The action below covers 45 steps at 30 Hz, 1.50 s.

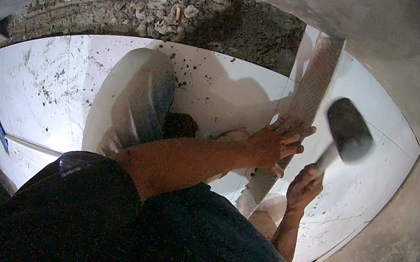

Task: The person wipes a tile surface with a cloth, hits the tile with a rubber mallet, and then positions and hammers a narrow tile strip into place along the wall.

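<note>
"While the right hand point(304, 188) clamps the mallet point(347, 131) at three o'clock, what does the left hand point(276, 141) do?"

"It lies, fingers apart, across the bar point(314, 79), which runs from one to five o'clock over the tiles point(353, 195)."

"How best to tap?"

"Probably lightly and squarely, well clear of those fingers."

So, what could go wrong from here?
First, the left hand lies across the long bar close to the mallet, so a stray blow might catch its fingers. Second, that hand is spread rather than wrapped round the bar, so the bar might shift if struck. Third, loose crumbs on the white tiles might scratch them if ground in.
</note>
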Each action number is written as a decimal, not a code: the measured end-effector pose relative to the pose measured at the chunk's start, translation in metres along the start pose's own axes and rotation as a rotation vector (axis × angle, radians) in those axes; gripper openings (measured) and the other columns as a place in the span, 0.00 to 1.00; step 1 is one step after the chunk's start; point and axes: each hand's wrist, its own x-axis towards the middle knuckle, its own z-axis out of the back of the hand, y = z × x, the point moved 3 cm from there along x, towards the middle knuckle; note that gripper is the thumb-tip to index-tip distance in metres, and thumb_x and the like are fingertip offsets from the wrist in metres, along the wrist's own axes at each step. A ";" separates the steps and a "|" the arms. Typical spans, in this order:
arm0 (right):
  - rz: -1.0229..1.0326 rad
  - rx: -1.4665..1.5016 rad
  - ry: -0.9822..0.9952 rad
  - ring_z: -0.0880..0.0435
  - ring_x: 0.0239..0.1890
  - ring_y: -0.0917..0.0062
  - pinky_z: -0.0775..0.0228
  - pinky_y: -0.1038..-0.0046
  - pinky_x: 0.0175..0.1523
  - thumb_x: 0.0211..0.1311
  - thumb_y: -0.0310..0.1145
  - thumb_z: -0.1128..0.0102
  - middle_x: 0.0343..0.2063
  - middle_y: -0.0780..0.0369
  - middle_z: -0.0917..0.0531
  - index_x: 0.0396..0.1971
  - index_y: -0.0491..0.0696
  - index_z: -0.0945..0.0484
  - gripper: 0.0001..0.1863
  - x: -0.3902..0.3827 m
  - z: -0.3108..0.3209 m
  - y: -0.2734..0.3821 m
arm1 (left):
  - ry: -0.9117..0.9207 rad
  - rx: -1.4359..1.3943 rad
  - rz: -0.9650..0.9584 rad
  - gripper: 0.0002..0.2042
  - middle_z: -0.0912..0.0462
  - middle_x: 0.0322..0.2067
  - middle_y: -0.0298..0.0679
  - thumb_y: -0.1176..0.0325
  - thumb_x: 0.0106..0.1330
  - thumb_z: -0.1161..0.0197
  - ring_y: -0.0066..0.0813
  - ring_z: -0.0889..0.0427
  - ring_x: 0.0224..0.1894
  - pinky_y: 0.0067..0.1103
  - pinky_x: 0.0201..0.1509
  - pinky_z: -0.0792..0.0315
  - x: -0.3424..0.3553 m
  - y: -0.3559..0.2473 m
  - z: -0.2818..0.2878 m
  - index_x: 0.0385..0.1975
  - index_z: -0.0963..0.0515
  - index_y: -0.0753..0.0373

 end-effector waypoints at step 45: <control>-0.681 -0.074 -0.338 0.19 0.23 0.67 0.27 0.67 0.33 0.46 0.42 0.25 0.22 0.55 0.17 0.27 0.45 0.29 0.22 -0.001 0.115 -0.244 | 0.170 0.474 -0.297 0.15 0.44 0.62 0.62 0.71 0.56 0.39 0.82 0.55 0.63 0.58 0.68 0.53 0.272 -0.034 -0.192 0.42 0.24 0.68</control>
